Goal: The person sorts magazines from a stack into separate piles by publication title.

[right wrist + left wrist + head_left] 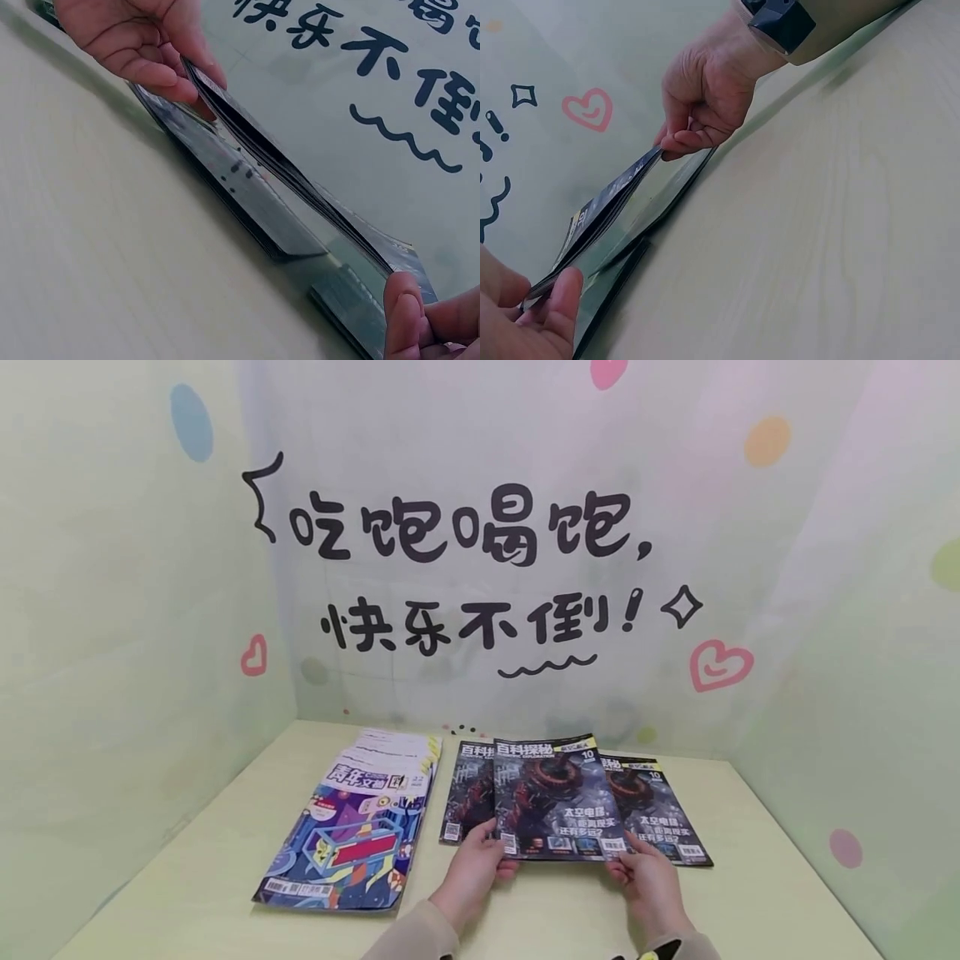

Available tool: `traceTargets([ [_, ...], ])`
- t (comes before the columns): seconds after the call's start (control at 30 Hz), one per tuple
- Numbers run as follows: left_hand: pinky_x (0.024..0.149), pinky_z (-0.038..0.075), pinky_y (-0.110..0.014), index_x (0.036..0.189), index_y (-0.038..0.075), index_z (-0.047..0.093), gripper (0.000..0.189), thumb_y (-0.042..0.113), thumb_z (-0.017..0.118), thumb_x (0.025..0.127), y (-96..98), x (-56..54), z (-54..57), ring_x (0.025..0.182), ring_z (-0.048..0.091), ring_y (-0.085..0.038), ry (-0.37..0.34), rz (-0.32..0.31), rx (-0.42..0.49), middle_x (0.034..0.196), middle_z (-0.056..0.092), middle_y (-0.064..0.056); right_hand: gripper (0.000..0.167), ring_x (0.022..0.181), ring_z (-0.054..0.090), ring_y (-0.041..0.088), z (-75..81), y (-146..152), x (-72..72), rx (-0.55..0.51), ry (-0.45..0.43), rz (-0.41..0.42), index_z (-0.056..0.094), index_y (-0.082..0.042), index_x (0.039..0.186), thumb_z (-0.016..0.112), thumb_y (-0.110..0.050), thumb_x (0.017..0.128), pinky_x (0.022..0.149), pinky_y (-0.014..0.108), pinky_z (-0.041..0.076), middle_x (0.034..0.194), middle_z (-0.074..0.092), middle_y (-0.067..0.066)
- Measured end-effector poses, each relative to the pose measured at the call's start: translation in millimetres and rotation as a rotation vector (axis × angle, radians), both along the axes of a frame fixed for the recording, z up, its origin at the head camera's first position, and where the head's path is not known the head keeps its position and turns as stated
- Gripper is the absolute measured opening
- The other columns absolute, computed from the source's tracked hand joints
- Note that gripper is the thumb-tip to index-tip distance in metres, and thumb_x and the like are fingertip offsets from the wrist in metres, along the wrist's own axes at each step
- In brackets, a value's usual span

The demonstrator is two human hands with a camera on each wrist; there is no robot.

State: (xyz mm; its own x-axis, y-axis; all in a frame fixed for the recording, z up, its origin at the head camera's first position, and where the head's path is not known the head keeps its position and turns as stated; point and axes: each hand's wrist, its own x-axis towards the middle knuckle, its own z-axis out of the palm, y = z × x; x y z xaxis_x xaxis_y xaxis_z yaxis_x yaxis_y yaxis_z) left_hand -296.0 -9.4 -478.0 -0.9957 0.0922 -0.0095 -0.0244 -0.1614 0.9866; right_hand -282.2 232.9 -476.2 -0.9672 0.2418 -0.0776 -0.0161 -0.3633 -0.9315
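Both hands grip a dark magazine (551, 797) by its two lower corners, raised a little above the table. Its near edge shows layered pages (300, 191); whether it is one copy or more I cannot tell. My left hand (476, 864) pinches the left corner between thumb and fingers, and my right hand (651, 881) pinches the right one. Beneath lie two dark magazines with similar covers, one at the left (465, 802) and one at the right (656, 810), both partly hidden by the held one.
Left of the hands, a fanned pile of magazines with a purple and blue cover (345, 843) lies on the pale table (195, 893). Behind stands a light back wall (480, 693) with black lettering, and side walls flank the table.
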Motion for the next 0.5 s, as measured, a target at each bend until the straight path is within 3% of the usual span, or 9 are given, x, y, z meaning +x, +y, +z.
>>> traceTargets([
  [0.27,0.062,0.051,-0.025,0.143,-0.015,0.026,0.057,-0.008,0.045,0.09,32.6,-0.6,10.4,0.069,0.056,-0.014,0.011,-0.102,-0.065,0.1,0.049,-0.013,0.06,0.068,0.06,0.009,7.2,42.4,7.6,0.008,-0.12,-0.015,0.016,0.004,0.148,0.039,0.01,0.093,0.071,0.021,0.054,0.082,0.061,0.002],
  [0.5,0.062,0.049,-0.024,0.144,-0.014,0.027,0.058,-0.01,0.043,0.088,63.1,-2.4,16.1,0.069,0.055,-0.015,0.005,-0.153,-0.116,0.105,0.049,-0.014,0.062,0.072,0.06,0.009,12.3,76.1,11.8,0.012,-0.161,-0.007,0.012,0.003,0.149,0.038,0.01,0.094,0.075,0.021,0.054,0.083,0.06,0.001],
])
